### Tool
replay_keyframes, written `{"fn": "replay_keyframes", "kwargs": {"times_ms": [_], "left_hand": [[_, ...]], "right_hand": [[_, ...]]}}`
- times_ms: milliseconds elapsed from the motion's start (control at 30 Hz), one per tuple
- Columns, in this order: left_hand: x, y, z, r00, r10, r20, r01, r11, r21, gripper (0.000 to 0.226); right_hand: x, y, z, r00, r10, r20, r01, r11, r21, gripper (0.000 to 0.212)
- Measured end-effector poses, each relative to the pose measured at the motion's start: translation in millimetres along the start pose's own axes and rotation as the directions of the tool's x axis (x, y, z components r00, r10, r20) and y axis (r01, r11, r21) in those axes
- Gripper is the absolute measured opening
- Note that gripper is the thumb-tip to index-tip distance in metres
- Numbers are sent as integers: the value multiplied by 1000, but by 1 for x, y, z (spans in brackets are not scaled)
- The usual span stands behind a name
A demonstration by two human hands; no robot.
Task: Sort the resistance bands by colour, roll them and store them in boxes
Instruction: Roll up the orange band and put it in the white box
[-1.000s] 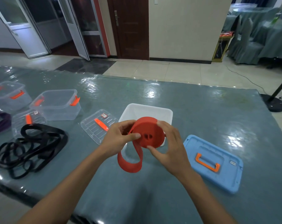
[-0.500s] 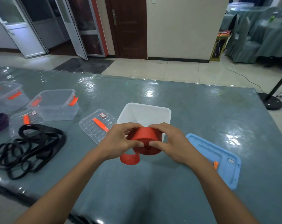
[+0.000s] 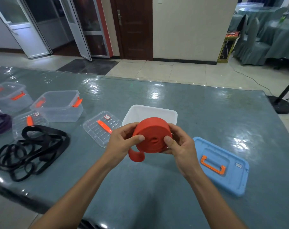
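Gripping red band roll (image 3: pixel 151 134) from both sides: left hand (image 3: pixel 122 143) and right hand (image 3: pixel 181 147) curled round rim, thumbs on face. Held just in front of white box (image 3: pixel 157 110), short tail dangling. Right of box, blue lid (image 3: pixel 229 177); left, clear lid (image 3: pixel 97 134), black bands (image 3: pixel 33 152). Open table (image 3: pixel 140 187) on box's near side.

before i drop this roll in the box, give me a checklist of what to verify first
1. Grip: left hand and right hand both hold the red rolled resistance band: ok.
2. Roll fully wound: a loose tail hangs in a loop below it: not ok.
3. White plastic box open, just behind the roll: ok.
4. Room inside the box: the roll hides part of it: cannot tell.
5. Blue plastic lid with orange handle lies flat to the right of the hands, off the box: ok.
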State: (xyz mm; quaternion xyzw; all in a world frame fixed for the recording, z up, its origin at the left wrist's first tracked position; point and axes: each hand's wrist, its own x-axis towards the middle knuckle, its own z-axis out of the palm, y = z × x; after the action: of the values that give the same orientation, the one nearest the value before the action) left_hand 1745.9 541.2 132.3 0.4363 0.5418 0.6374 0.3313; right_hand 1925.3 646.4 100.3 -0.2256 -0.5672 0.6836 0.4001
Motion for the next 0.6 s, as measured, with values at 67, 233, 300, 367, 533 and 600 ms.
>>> {"fn": "replay_keyframes", "kwargs": {"times_ms": [67,233,300,367,533,600], "left_hand": [[-4,-4,-1,1000,10,-21,-9,999,47,35],[-5,-6,-14,999,-8,40,-4,958,287,32],[-1,-7,-18,994,-25,105,-21,909,417,34],[1,-5,-18,988,-39,151,-35,887,461,37],[2,-1,-9,990,49,133,-100,905,413,37],[0,-2,-5,993,99,61,-115,910,398,41]], "right_hand": [[-3,7,5,998,62,0,-62,998,5,35],[-5,2,0,986,-83,147,144,867,-478,65],[-2,-3,1,946,-132,297,298,717,-630,68],[2,-4,1,909,-153,388,391,637,-664,62],[0,-8,3,961,-160,227,254,835,-489,62],[-1,-6,3,975,-176,133,213,906,-366,62]]}}
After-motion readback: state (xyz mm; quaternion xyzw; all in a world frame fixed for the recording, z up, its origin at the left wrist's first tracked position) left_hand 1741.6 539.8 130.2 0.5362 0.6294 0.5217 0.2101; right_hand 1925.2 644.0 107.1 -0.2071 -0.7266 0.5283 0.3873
